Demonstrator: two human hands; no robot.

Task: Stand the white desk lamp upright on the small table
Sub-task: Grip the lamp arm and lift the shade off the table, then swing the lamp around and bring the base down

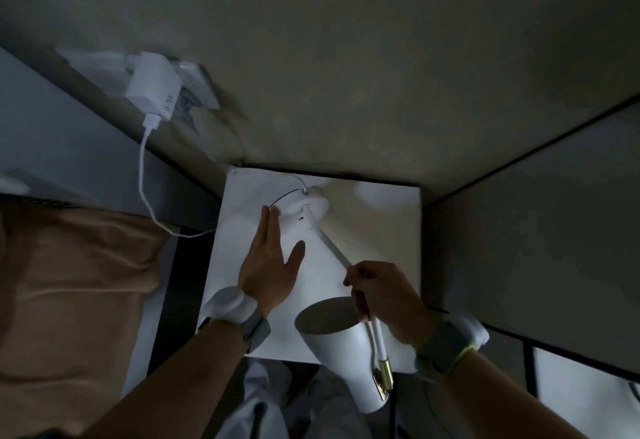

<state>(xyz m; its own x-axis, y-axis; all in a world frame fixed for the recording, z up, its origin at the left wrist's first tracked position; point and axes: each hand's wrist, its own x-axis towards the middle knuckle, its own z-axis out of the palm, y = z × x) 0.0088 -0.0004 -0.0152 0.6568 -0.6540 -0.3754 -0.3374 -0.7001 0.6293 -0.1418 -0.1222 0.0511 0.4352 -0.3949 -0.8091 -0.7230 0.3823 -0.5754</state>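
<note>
While the right hand (377, 295) grips the lamp (341, 345) stem, the left hand (270, 265) lies flat, fingers spread, beside its base.

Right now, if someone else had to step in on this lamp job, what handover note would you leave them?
Left hand: open, flat, fingertips at the edge of the lamp base.
Right hand: closed around the lamp stem, near the shade end.
White desk lamp: base sits on the small table at its far side; the stem leans toward the person, and the shade hangs over the table's near edge.
Done: base set on the table.
Left: check that the lamp stands steady, then let go with both hands.
</note>
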